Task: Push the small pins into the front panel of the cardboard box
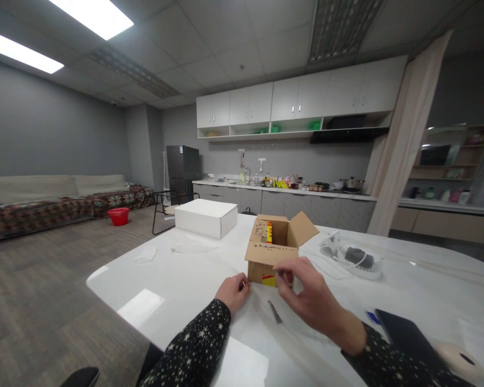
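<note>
A small open cardboard box (275, 247) with raised flaps stands on the white table (193, 274). My right hand (306, 295) reaches to its near face, fingertips touching the front lower edge, holding nothing. My left hand (234, 293) rests on the table just left of the box's near corner, fingers curled, nothing visible in it. A thin dark metal tool (274, 312) lies on the table between my hands.
A closed white box (205, 216) sits farther back on the left. A white device with a cable (357, 259) lies right of the cardboard box. A dark tablet (407, 336) and a tape roll (460, 359) are near my right arm. Kitchen counter behind.
</note>
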Action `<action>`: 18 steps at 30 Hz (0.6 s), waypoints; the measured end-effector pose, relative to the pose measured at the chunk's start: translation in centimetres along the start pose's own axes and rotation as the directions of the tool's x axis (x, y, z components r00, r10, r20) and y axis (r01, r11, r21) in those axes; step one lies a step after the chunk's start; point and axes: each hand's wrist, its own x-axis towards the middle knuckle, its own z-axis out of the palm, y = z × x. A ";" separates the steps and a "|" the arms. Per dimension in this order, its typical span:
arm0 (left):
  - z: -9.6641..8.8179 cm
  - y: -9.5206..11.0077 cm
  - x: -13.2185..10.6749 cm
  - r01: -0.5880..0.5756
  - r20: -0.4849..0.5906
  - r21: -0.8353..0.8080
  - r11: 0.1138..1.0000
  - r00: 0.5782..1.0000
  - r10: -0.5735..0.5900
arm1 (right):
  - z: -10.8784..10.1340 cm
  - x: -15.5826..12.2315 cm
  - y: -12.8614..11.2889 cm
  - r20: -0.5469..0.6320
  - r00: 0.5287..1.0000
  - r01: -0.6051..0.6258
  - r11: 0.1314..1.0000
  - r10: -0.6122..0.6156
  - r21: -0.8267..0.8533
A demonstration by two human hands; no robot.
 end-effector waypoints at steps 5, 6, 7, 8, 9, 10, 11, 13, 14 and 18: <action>0.0 0.0 0.0 -0.004 -0.004 -0.005 1.000 1.000 0.004 | -3.5 5.1 1.4 0.181 0.946 -0.283 0.958 0.270 0.046; 0.0 -0.1 -0.1 -0.004 -0.005 -0.006 1.000 1.000 0.004 | -4.1 5.9 1.9 0.183 0.936 -0.317 0.947 0.302 0.059; 0.1 -0.1 -0.1 -0.004 -0.005 -0.007 1.000 1.000 0.004 | -4.6 6.6 2.5 0.198 0.924 -0.345 0.936 0.326 0.065; 0.1 -0.2 -0.1 -0.005 -0.006 -0.008 1.000 1.000 0.005 | -5.1 7.2 3.0 0.210 0.914 -0.368 0.927 0.347 0.070; 0.1 -0.2 -0.1 -0.007 -0.007 -0.008 1.000 1.000 0.007 | -5.5 7.7 3.6 0.229 0.902 -0.390 0.918 0.365 0.072; 0.1 -0.3 0.0 -0.009 -0.007 -0.008 1.000 1.000 0.009 | -5.9 8.0 4.1 0.250 0.891 -0.408 0.910 0.379 0.074; 0.1 -0.3 0.0 -0.011 -0.007 -0.007 1.000 1.000 0.011 | -6.2 8.3 4.6 0.272 0.879 -0.425 0.902 0.392 0.072; 0.1 -0.3 0.0 -0.012 -0.005 -0.006 1.000 1.000 0.012 | -6.6 8.6 5.5 0.273 0.867 -0.455 0.886 0.417 0.090; 0.1 -0.3 0.0 -0.011 -0.005 -0.004 1.000 1.000 0.011 | -6.8 8.7 5.8 0.264 0.863 -0.469 0.876 0.430 0.107; 0.1 -0.3 0.0 -0.004 0.002 0.005 1.000 1.000 0.004 | -6.8 8.7 6.9 0.245 0.841 -0.528 0.832 0.483 0.173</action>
